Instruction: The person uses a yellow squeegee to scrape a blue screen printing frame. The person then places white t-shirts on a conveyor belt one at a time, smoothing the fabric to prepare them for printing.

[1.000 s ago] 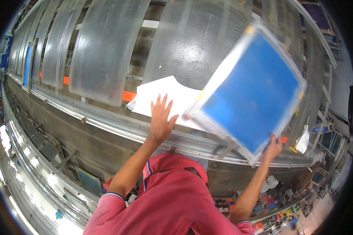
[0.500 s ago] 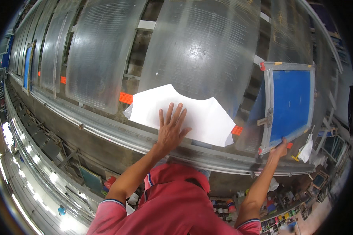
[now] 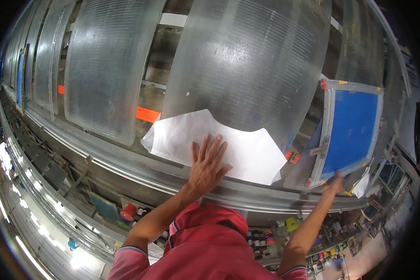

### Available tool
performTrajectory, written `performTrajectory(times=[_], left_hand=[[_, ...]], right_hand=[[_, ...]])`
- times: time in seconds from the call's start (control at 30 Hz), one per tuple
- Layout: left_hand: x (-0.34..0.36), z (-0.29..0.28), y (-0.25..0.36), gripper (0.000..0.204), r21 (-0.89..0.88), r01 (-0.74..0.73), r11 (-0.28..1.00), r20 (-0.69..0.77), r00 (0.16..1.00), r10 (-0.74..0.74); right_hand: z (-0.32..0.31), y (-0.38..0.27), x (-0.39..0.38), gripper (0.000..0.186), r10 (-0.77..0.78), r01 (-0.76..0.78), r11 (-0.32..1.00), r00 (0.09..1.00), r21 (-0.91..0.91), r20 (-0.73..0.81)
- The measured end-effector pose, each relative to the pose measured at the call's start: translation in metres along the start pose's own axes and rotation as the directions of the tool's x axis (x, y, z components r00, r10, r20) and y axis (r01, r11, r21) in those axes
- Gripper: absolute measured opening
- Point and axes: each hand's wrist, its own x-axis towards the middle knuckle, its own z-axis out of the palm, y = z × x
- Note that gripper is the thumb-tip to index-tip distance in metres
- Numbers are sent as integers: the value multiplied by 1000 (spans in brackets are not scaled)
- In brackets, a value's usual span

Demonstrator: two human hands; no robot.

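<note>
My left hand lies flat, fingers spread, on a white cut piece with curved notches along its far edge. The piece rests near the front of a translucent grey panel. At the right, a blue screen in a silver frame with taped corners lies over another panel. My right hand grips its near edge, the fingertips partly hidden. An orange label shows just left of the white piece, and a white cloth is beside my right hand.
More panels run off to the left, with another blue screen among them. A metal rail crosses along the near edge. Pots and a red spool sit below, alongside several other small items.
The blue screen, earlier raised and tilted over the white piece, has swung right and down onto the right panel. The white piece appears whole now, with my left hand still spread on it.
</note>
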Motion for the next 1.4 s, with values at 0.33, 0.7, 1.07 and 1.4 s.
performTrajectory(times=[0.33,0.7,1.07,1.4], left_hand=[[3,-25,-7,54,-213,-174,961,-140,979,147],[112,-33,-18,46,-546,-510,664,-533,824,194],[124,6,-6,40,-709,-545,447,-610,793,-2],[123,2,-8,46,-602,-581,548,-660,748,67]], right_hand=[[80,-72,-219,36,-559,548,829,816,111,145],[223,-36,-371,49,-680,257,721,85,644,728],[215,-39,-373,46,-498,416,809,110,416,860],[219,-27,-371,40,-598,340,772,104,537,794]])
